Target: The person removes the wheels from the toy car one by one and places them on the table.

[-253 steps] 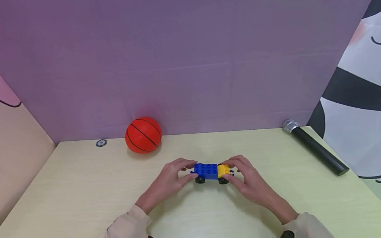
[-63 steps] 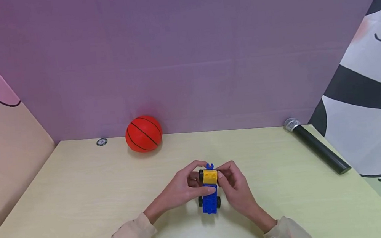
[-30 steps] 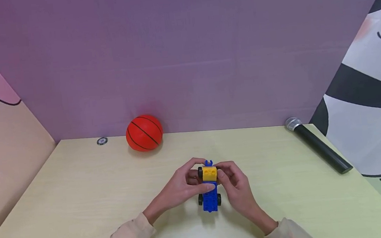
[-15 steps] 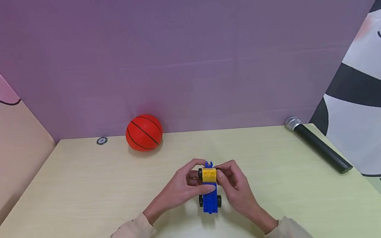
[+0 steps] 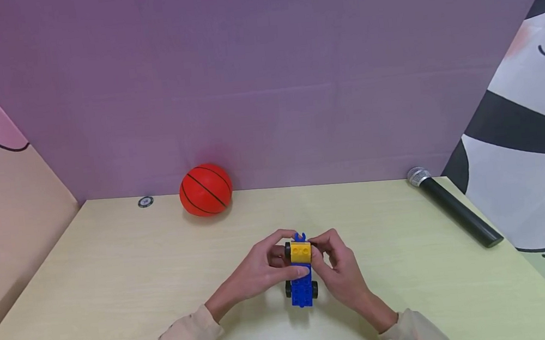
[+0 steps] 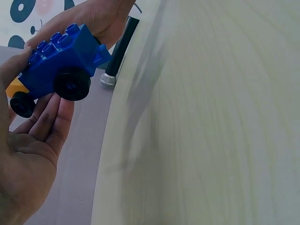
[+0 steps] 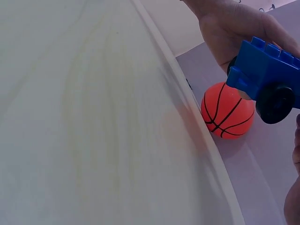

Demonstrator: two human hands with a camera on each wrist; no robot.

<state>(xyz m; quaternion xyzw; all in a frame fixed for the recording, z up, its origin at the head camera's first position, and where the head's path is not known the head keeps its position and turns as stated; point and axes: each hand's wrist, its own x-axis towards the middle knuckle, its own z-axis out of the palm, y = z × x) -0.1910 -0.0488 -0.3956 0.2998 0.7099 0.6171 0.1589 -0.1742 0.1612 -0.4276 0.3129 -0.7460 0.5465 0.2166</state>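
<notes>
A toy car of blue and yellow building blocks with black wheels is held over the table, its yellow end pointing away from me. My left hand grips it from the left, thumb across the blue top and fingers by the yellow end. My right hand pinches the far right wheel beside the yellow block with thumb and forefinger, mostly hiding that wheel. In the left wrist view the car's studded blue body shows, with a small blue hitch at its rear. Right wrist view: the blue rear hangs above the table's level.
A red ball with black lines sits at the table's back edge, near a small round chip. At the back right lies a black microphone. A purple wall rises behind.
Earlier the car lay crosswise between both hands, yellow end right; it has since turned to point away, and my right hand moved to a wheel. Over the last second, hands and car shifted only slightly.
</notes>
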